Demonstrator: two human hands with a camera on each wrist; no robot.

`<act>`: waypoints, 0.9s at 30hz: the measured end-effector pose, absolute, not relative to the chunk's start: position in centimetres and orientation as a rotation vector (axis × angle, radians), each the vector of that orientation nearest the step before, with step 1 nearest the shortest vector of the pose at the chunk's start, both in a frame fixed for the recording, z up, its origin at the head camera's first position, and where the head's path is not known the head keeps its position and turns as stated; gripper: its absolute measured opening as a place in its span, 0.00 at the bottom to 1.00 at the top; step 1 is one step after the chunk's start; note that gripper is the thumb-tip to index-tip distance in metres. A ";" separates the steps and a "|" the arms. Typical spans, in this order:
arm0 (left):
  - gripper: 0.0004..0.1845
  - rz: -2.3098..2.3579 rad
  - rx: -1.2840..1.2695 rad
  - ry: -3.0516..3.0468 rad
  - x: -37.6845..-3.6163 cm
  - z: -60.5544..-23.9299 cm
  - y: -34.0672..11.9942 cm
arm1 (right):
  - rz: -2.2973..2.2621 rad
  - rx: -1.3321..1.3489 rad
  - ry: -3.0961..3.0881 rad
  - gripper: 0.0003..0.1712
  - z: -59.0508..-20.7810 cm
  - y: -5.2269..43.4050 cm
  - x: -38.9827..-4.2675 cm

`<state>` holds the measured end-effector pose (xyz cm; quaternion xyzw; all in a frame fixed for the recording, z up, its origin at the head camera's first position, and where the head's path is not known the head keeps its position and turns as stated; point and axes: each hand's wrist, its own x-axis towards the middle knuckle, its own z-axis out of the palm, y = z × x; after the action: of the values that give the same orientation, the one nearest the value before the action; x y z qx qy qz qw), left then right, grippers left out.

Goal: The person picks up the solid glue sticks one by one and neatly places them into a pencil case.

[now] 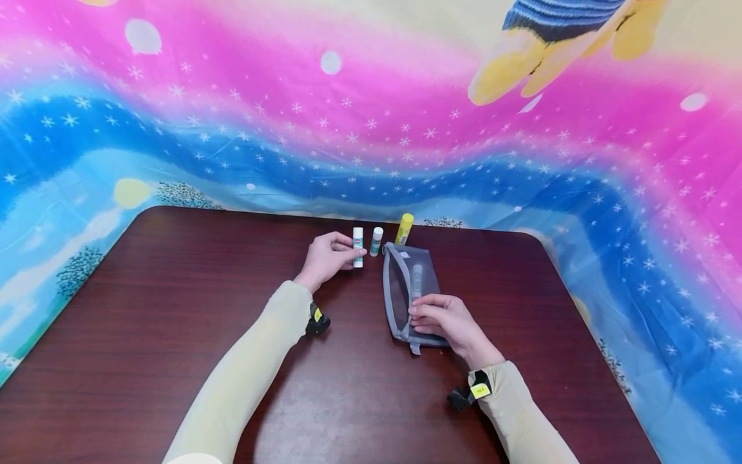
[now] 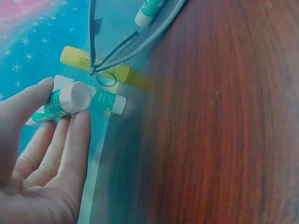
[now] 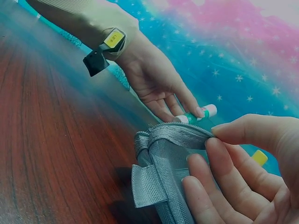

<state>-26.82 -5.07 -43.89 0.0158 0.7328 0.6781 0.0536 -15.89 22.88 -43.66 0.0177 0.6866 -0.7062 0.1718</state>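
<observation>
Between thumb and fingers, my left hand pinches a white and green glue stick, held upright left of the pouch. A second white and green glue stick stands on the table just beyond it. My right hand pinches the zipper edge of a grey mesh pouch, whose mouth gapes toward the left, as the right wrist view also shows. Inside the pouch lies another glue stick, seen through the mesh; its white end shows in the left wrist view.
A yellow glue stick stands behind the pouch, near the far edge of the dark wooden table. A patterned cloth hangs around the table's back and sides.
</observation>
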 end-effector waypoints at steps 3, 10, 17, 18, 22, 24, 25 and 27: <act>0.18 2.078 0.032 2.192 -26.6 -43.8 -5.1 | -2.002 0.052 1.948 0.10 -43.7 22.9 -15.9; 0.19 2.094 -0.022 2.117 -26.3 -43.8 -5.0 | -2.003 0.058 1.944 0.08 -43.7 22.9 -16.0; 0.20 2.058 -0.017 2.050 -25.9 -43.8 -4.9 | -2.003 0.059 1.941 0.07 -43.8 22.9 -16.0; 0.20 2.055 -0.008 2.042 -25.8 -43.7 -4.9 | -2.003 0.057 1.941 0.07 -43.8 22.9 -16.0; 0.19 2.043 0.021 2.028 -25.5 -43.6 -4.7 | -2.005 0.051 1.938 0.07 -43.8 22.9 -16.0; 0.19 2.037 0.034 2.020 -25.4 -43.6 -4.7 | -2.008 0.052 1.934 0.06 -43.8 22.9 -16.0; 0.19 2.032 0.040 2.017 -25.3 -43.6 -4.6 | -2.009 0.054 1.932 0.06 -43.8 22.9 -16.0; 0.19 2.020 0.050 2.010 -25.0 -43.5 -4.5 | -2.011 0.059 1.929 0.06 -43.8 22.9 -15.9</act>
<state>-24.99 -4.55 -43.46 0.0174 0.6977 0.7013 0.1452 -15.95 22.87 -43.84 0.0209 0.6813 -0.7102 0.1764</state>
